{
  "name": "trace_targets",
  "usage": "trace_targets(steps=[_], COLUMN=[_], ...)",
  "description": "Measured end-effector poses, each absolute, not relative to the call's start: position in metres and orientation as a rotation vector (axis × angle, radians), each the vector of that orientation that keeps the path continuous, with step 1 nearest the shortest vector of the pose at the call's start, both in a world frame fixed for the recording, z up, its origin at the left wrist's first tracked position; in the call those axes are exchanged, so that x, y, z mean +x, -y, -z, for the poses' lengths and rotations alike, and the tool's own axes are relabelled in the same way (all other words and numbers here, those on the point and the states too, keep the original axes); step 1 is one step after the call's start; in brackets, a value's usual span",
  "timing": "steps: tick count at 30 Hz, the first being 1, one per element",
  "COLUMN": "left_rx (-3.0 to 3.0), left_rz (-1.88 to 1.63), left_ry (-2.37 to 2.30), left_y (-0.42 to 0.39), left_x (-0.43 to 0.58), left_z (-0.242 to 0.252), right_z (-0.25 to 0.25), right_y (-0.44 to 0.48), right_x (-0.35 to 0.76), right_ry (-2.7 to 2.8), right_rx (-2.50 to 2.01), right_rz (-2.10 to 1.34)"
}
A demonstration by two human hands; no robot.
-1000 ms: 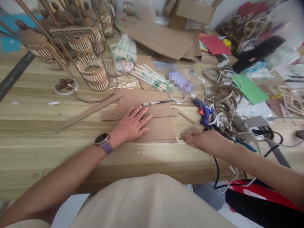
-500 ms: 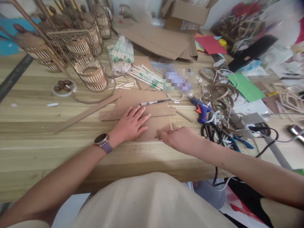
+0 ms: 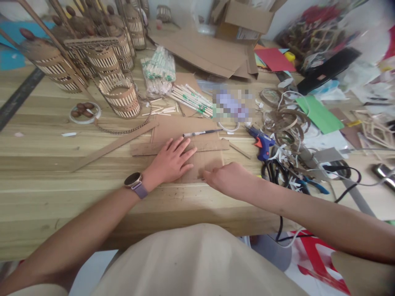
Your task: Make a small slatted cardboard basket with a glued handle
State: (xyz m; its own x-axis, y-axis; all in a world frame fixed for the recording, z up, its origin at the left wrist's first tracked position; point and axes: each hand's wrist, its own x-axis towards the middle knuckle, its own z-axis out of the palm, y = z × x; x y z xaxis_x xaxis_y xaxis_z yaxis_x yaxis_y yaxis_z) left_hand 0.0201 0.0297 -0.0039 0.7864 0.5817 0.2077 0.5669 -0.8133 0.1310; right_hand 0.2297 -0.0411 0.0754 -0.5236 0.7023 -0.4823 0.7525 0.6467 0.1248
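Observation:
My left hand (image 3: 173, 161) lies flat with fingers spread, pressing on a cardboard sheet (image 3: 210, 158) and on the cardboard strip (image 3: 212, 144) that crosses it. A watch is on that wrist. At the sheet's near right corner my right hand (image 3: 224, 177) is closed, its fingertips pinched near the front edge. Whatever sits between those fingertips is too hidden to name. Just beyond the strip lies a pen (image 3: 202, 133). A longer cardboard strip (image 3: 115, 147) slants away to the left, its upper end touching the sheet.
Left and back stand several stick-and-cardboard lanterns (image 3: 119, 96) and a dish of brown beads (image 3: 84, 112). Bundled sticks (image 3: 191, 98) lie behind the sheet. On the right are a blue glue gun (image 3: 261, 142), blue-handled pliers (image 3: 316, 185), cardboard rings (image 3: 288, 121) and cables.
My right hand has shifted slightly left along the sheet's near edge. My left hand stays flat in the same place on the cardboard.

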Motion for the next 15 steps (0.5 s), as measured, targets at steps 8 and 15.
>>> trace_targets(steps=[8, 15], left_rx=[2.922, 2.93], left_rz=[-0.38, -0.374], left_ry=[-0.941, -0.947], left_y=[-0.03, -0.03], left_x=[0.02, 0.02], left_z=[0.006, 0.005], right_z=[-0.074, -0.079], right_y=[0.042, 0.039], right_x=[0.225, 0.212], right_ry=[-2.408, -2.38], right_rx=[1.161, 1.101], right_rz=[0.158, 0.153])
